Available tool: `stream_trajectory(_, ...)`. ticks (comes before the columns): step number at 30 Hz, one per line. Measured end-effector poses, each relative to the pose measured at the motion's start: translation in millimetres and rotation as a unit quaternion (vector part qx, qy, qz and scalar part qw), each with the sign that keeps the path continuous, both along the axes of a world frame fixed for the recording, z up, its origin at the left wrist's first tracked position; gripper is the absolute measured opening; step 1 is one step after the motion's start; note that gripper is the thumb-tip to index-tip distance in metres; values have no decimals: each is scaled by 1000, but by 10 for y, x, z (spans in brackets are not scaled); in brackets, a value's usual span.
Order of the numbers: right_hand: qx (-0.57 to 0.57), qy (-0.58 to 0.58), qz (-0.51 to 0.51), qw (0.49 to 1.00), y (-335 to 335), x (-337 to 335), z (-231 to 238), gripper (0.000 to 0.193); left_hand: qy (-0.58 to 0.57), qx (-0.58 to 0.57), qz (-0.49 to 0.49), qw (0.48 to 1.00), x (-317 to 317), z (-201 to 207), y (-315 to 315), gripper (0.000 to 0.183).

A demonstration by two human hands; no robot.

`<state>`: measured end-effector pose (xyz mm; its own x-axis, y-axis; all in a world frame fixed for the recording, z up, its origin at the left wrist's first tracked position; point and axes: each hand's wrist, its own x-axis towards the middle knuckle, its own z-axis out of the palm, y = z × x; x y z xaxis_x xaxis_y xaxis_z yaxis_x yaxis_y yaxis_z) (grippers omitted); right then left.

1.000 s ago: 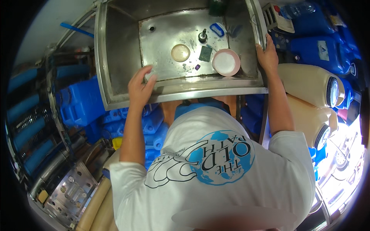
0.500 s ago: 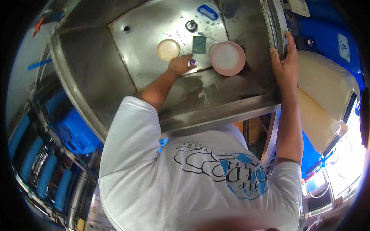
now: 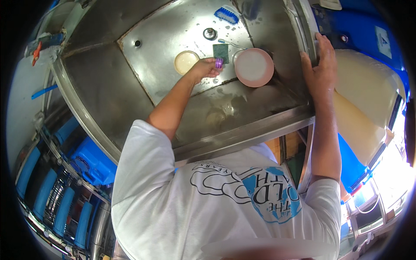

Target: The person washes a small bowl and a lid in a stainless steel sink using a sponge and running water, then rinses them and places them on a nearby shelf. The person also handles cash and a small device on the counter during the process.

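Observation:
My left hand point(image 3: 203, 69) is over the floor of a stainless steel sink point(image 3: 160, 30), its fingers pinched round a small ribbed purple cap-like piece point(image 3: 219, 63). Just beyond the piece lies a flat dark green scouring pad point(image 3: 221, 50). A round cream dish point(image 3: 185, 62) sits left of that hand, partly behind it. On the other side stands a pink bowl point(image 3: 255, 68) with whitish contents. My right hand point(image 3: 321, 69) rests on the sink's right rim, thumb and fingers apart, holding nothing.
A blue brush point(image 3: 226, 15) and a metal drain fitting point(image 3: 210, 34) are farther back in the sink. A thin-handled toothbrush point(image 3: 232, 43) lies behind the bowl. Large cream containers point(image 3: 366, 82) stand beyond the right rim; blue-fronted racks point(image 3: 45, 193) are at left.
My left hand has lifted the purple piece slightly, up from near the sink floor. My right hand stays on the rim. The whole view has shifted a little.

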<state>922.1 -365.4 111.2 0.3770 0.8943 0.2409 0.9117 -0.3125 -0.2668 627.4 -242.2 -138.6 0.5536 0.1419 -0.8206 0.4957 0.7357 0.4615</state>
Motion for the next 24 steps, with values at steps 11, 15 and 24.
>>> stream_trajectory(11,-71,634,120,761,304,-1368,58,52,-235,-55,88,966,79,1978,29,29)
stream_trajectory(15,34,585,20,810,360,-1369,-17,41,-112,99,122,981,-166,2219,88,23)
stream_trajectory(24,-30,828,-18,559,248,-1611,164,28,-6,527,103,844,-309,2773,-469,26)
